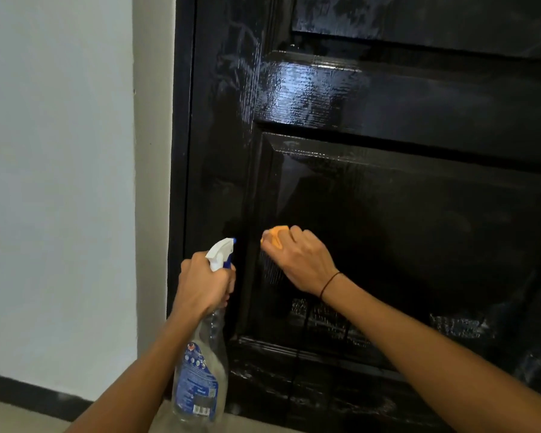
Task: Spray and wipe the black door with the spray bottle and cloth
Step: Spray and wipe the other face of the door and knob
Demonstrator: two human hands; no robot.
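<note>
Right hand (pixel 297 260) presses cloth (pixel 277 237), seemingly against door (pixel 388 214).

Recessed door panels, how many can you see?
2: a lower panel behind the right hand, and an upper panel at the top edge. More may lie outside the view.

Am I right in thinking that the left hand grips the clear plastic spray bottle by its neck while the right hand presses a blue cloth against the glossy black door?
Not quite: the cloth is orange, not blue. In the head view the left hand grips the clear plastic spray bottle by its neck, and the right hand presses the orange cloth against the glossy black door.
</note>
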